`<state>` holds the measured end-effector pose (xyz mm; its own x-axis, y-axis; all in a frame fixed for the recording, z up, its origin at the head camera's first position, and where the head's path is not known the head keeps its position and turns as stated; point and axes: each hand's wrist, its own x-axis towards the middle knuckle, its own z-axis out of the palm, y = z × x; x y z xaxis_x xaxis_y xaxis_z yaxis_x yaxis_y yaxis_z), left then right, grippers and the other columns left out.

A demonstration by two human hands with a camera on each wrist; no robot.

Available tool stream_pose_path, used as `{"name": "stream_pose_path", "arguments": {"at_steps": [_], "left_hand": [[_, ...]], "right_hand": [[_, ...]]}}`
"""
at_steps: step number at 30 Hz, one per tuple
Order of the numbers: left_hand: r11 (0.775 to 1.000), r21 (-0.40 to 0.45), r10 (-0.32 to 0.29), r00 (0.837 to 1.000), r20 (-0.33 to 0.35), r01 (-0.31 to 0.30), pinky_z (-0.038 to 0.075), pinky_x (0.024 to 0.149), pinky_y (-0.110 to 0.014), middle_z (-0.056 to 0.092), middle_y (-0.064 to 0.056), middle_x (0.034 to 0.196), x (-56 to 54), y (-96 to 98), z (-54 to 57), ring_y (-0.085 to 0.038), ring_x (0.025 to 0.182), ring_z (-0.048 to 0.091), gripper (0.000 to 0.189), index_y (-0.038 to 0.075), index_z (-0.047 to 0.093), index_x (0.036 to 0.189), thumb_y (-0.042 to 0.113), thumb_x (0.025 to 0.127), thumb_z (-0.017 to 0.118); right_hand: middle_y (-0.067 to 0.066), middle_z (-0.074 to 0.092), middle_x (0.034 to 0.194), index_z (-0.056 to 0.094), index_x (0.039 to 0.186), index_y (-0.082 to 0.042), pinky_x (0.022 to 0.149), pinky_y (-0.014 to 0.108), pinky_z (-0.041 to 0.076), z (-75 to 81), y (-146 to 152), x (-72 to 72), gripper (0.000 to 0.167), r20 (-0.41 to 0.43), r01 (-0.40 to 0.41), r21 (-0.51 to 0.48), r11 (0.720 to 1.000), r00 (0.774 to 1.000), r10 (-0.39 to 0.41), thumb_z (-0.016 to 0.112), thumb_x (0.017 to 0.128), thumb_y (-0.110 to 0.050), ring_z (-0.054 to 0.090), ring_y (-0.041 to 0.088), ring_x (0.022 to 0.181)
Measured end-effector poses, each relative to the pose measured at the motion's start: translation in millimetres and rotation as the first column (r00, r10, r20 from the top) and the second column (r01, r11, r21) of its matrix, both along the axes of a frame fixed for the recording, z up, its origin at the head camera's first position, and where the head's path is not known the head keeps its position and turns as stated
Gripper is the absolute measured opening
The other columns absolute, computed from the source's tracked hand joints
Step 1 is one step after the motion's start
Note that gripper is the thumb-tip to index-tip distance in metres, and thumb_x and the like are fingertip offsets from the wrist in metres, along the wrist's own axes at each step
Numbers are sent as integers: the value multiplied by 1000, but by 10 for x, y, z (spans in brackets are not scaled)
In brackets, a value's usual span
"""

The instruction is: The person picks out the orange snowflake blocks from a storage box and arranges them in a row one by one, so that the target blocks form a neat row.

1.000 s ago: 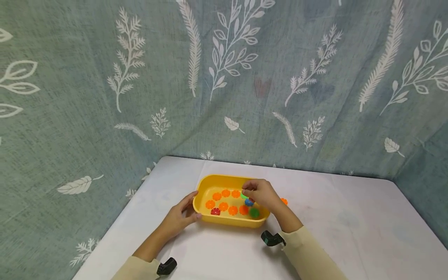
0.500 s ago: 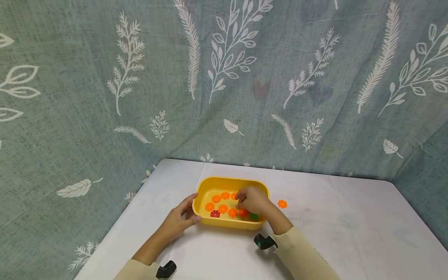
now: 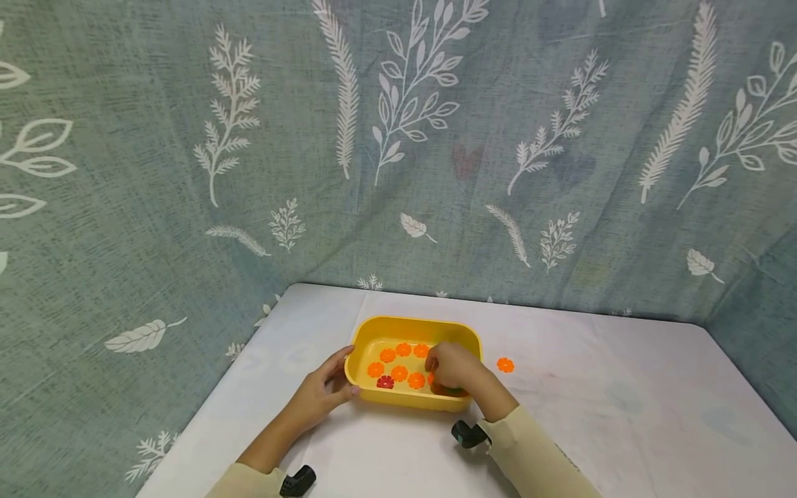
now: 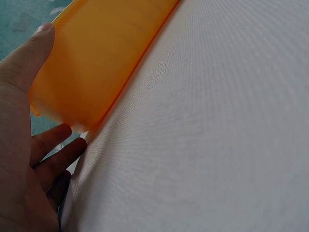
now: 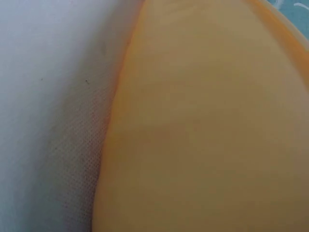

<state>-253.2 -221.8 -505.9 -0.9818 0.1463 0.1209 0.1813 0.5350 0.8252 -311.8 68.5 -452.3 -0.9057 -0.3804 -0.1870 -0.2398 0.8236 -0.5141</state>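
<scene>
Orange flower-shaped discs [image 3: 399, 373] mostly lie in the yellow tub [image 3: 405, 398] beside my right hand [image 3: 453, 365], whose hold I can't tell. My left hand [image 3: 320, 389] grips the tub's end; only one stray disc [image 3: 506, 365] outside seems to remain.

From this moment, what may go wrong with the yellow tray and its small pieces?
The right hand is inside the yellow tray, close to orange pieces, so it might push some aside. The left hand holds the tray's end; a tug there could slide it. One orange piece lies outside on the table and might be overlooked.
</scene>
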Motion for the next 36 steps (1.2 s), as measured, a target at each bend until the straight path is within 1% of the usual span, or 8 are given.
{"name": "stream_pose_path", "arguments": {"at_steps": [3, 6, 12, 19, 25, 32, 34, 36], "left_hand": [[1000, -1, 1, 1000, 4, -1, 24, 110, -57, 54, -5, 139, 4, 5, 9, -29, 132, 44, 77, 39, 37, 148, 41, 82, 77], [1000, -4, 7, 1000, 7, -7, 24, 110, -57, 54, -4, 138, 8, 10, 17, -29, 132, 44, 78, 39, 37, 148, 42, 82, 78], [1000, 1, 6, 1000, 1, -6, 25, 110, -57, 56, -4, 137, 4, 6, 13, -29, 131, 45, 77, 37, 39, 148, 40, 82, 78], [1000, 1, -5, 1000, -9, 5, 25, 110, -58, 56, -5, 137, 0, 2, -2, -29, 132, 44, 76, 37, 38, 148, 41, 83, 77], [1000, -5, -2, 1000, -6, 2, 26, 110, -55, 56, -5, 137, -3, 7, 8, -29, 132, 44, 76, 36, 38, 148, 41, 83, 77], [1000, 0, 8, 1000, 10, -8, 27, 110, -54, 55, -4, 138, 3, 9, 18, -28, 133, 44, 77, 38, 38, 148, 41, 82, 78], [1000, -2, 9, 1000, 12, -9, 27, 110, -54, 55, -4, 138, 6, 11, 18, -28, 132, 44, 77, 38, 38, 148, 41, 81, 78], [1000, -5, 10, 1000, 11, -10, 27, 110, -54, 55, -4, 138, 8, 14, 20, -28, 132, 45, 78, 38, 38, 148, 42, 81, 78]], "right_hand": [[-2, 62, 84, 71, 90, -12, 72, 31, 51, -1, 2, 9, 19, -9, 2, 7, 1000, 1000, -1, 82, 75, -6, 53, 19, 76], [-2, 62, 84, 71, 88, -12, 69, 31, 51, 1, -2, 18, 18, -23, 7, 17, 1000, 1000, -7, 82, 74, -8, 53, 19, 75], [-3, 59, 77, 68, 78, -16, 63, 29, 49, 14, -2, 30, 18, -53, -1, 33, 999, 999, 2, 84, 74, -11, 52, 18, 72], [-4, 58, 74, 66, 80, -14, 65, 30, 48, -2, 3, 29, 23, -103, 6, 85, 996, 995, 3, 86, 72, -20, 52, 16, 69], [-4, 58, 68, 65, 73, -14, 60, 28, 47, -10, 2, 26, 24, -118, 18, 111, 994, 993, -5, 87, 72, -24, 52, 16, 64], [-3, 55, 69, 60, 74, -16, 60, 29, 44, -11, 2, 37, 28, -131, 8, 97, 995, 991, 5, 87, 73, -25, 50, 17, 65], [-3, 55, 69, 61, 74, -16, 61, 29, 44, -15, 3, 43, 27, -140, -12, 98, 995, 990, 25, 86, 74, -25, 50, 17, 65], [-4, 56, 72, 63, 77, -17, 62, 28, 44, -16, 2, 48, 21, -148, -28, 91, 995, 988, 42, 83, 77, -22, 50, 16, 67]]}}
